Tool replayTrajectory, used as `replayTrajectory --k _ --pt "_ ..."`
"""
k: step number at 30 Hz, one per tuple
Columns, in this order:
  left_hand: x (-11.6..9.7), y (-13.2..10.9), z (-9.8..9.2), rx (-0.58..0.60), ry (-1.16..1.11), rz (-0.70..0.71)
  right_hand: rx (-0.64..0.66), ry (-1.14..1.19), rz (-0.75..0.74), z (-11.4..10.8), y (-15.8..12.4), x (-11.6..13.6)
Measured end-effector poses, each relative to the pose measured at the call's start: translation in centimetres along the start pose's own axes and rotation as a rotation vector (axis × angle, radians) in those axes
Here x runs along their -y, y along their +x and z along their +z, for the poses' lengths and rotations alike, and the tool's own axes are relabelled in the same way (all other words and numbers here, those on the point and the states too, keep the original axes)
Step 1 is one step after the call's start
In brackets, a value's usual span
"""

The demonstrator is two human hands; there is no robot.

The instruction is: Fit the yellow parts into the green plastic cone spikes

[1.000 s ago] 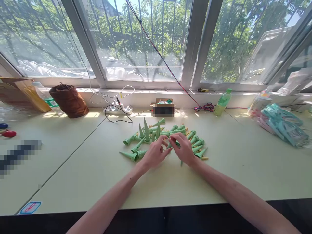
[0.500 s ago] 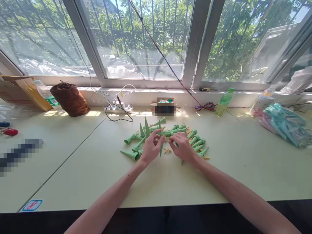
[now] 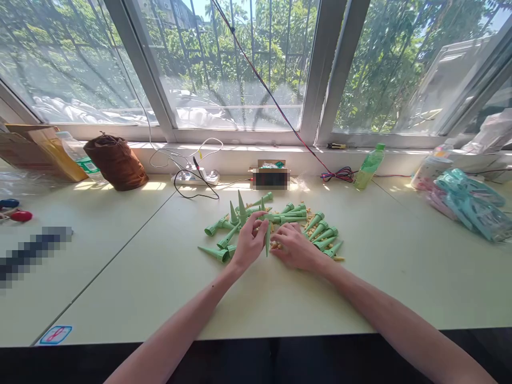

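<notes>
A heap of green plastic cone spikes (image 3: 298, 221) lies on the pale table (image 3: 160, 277), mixed with small yellow pieces (image 3: 275, 246). My left hand (image 3: 248, 242) pinches one green spike (image 3: 268, 238) by its wide end, tip pointing down. My right hand (image 3: 295, 246) rests low on the table just right of it, fingers curled over the small yellow pieces. Whether those fingers grip one is hidden.
Along the window sill stand a brown bag (image 3: 116, 162), a power strip with cables (image 3: 196, 176), a small box (image 3: 270, 175) and a green bottle (image 3: 368, 166). Teal packets (image 3: 472, 205) lie at the right, a cardboard box (image 3: 40, 152) at the left.
My hands came apart. The left hand lifted a green spike and turned it tip down. The right hand dropped to the yellow pieces on the table.
</notes>
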State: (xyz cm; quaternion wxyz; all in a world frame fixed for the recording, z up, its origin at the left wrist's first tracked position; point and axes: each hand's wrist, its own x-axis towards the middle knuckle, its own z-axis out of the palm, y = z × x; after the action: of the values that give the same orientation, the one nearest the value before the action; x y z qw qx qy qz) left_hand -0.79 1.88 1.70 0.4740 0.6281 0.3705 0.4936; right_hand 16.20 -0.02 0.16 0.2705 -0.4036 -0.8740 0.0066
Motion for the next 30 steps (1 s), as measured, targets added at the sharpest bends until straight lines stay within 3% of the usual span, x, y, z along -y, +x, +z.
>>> replayTrajectory --k 8,18,30 --pt "0.08 -0.08 0.1 0.005 0.041 0.021 -0.008 -0.001 -0.007 0.35 -0.02 -0.26" --pt "0.16 -0.38 0.05 -0.034 0.32 0.138 -0.007 -0.036 0.022 0.78 0.03 -0.43" --pt "0.15 -0.35 0.14 -0.074 0.4 0.165 -0.127 -0.06 0.087 0.84 0.25 -0.42"
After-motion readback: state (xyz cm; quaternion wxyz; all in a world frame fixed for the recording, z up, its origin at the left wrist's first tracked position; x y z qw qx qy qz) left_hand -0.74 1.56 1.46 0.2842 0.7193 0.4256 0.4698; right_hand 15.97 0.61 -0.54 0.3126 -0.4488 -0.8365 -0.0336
